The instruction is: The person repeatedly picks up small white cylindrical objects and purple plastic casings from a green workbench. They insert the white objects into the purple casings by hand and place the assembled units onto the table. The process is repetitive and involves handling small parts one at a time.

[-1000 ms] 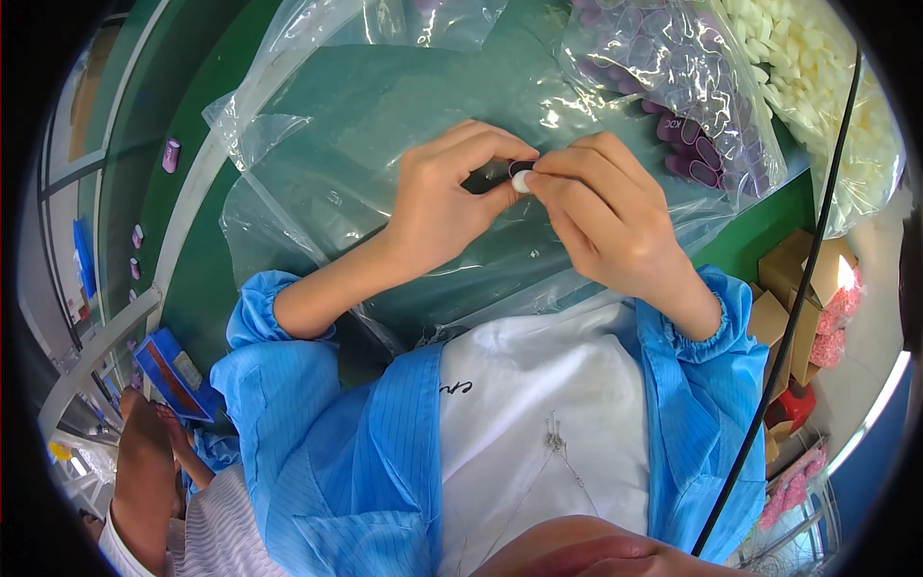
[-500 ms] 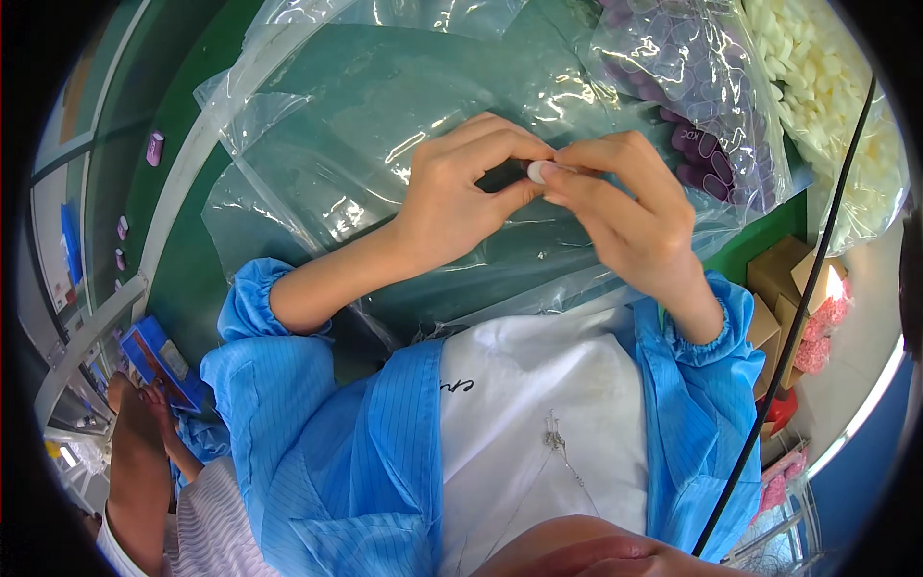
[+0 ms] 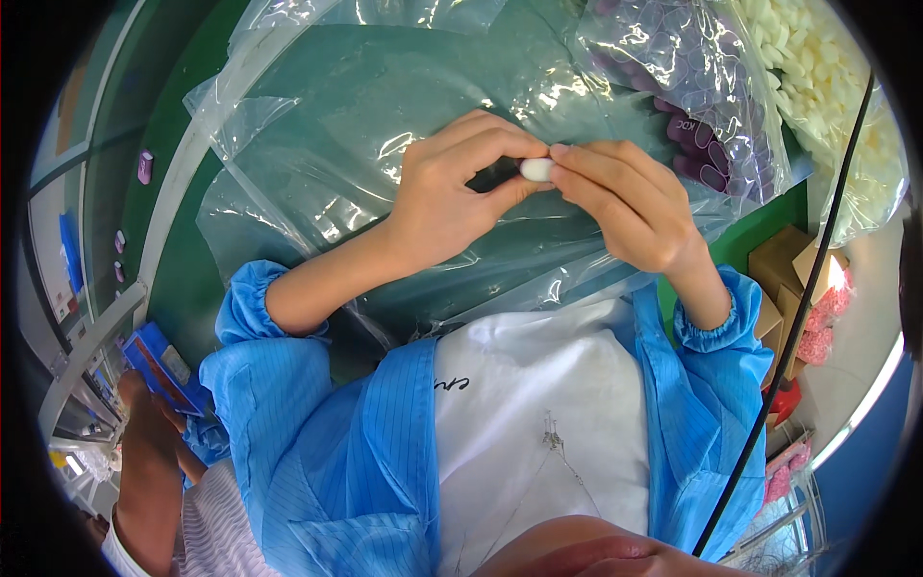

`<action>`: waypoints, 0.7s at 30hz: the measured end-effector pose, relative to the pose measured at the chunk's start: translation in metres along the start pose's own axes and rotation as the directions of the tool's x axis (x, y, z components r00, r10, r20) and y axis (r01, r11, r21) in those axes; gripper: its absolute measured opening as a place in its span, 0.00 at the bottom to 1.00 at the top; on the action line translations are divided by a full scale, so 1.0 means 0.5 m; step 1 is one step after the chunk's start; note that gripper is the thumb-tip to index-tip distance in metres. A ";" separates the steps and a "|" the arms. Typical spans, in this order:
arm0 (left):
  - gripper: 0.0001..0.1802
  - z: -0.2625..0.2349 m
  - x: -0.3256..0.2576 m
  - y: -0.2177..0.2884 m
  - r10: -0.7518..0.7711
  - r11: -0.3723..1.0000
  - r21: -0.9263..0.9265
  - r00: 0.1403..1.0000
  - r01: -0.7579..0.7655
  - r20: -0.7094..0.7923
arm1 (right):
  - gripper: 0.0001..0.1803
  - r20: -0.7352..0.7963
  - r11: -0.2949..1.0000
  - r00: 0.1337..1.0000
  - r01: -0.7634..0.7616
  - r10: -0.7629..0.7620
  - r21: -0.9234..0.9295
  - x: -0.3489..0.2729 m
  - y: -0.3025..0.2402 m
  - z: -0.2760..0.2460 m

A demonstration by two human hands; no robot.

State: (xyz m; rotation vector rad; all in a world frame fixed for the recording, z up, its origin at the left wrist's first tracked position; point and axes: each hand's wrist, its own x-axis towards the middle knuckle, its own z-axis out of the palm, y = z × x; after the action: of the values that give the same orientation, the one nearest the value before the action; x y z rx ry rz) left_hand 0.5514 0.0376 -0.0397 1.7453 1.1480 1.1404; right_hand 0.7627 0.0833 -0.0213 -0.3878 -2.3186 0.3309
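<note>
Above the plastic-covered tabletop, my two hands meet fingertip to fingertip. Between them is a small white rounded piece (image 3: 536,170), with a sliver of something dark at its left end. My left hand (image 3: 461,178) pinches that left end between thumb and fingers, hiding most of the dark part. On the other side, the closed fingertips of my right hand (image 3: 630,197) press against the white piece. Just beyond my right hand, purple flat pieces (image 3: 697,144) with rounded outlines lie in and beside a clear plastic bag (image 3: 663,43).
Clear plastic sheeting (image 3: 336,106) covers the green table. Many cream-white pieces (image 3: 798,87) fill a bag at the far right. Cardboard boxes (image 3: 779,269) stand at the right, behind a black cable (image 3: 817,269). At the left are a blue box (image 3: 163,365) and another person's arm (image 3: 149,462).
My right hand has shifted slightly, its fingers now straighter and closer together. More of the white piece shows between the hands. At the left, the other person's arm has moved.
</note>
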 end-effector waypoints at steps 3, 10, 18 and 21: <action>0.15 0.002 0.001 0.001 0.006 1.000 0.002 1.000 -0.006 0.004 | 0.24 0.039 1.000 0.999 0.015 -0.015 -0.006 0.000 0.000 0.000; 0.13 0.005 0.005 0.000 0.044 0.999 0.004 0.999 -0.044 -0.019 | 0.23 0.068 0.992 0.997 -0.034 0.026 0.123 -0.006 0.011 0.001; 0.17 0.004 0.002 -0.001 0.006 1.000 -0.010 0.999 -0.006 0.035 | 0.22 0.024 0.996 1.000 -0.018 0.016 0.090 -0.024 0.014 -0.032; 0.16 -0.025 0.003 0.015 -0.028 0.999 0.045 1.000 0.028 0.000 | 0.20 -0.074 0.994 0.992 -0.096 0.100 0.061 -0.021 0.006 -0.074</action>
State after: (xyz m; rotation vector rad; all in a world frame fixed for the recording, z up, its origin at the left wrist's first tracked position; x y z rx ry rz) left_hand 0.5421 0.0379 -0.0283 1.7580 1.2031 1.1045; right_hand 0.7969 0.0866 -0.0035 -0.4790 -2.2144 0.4222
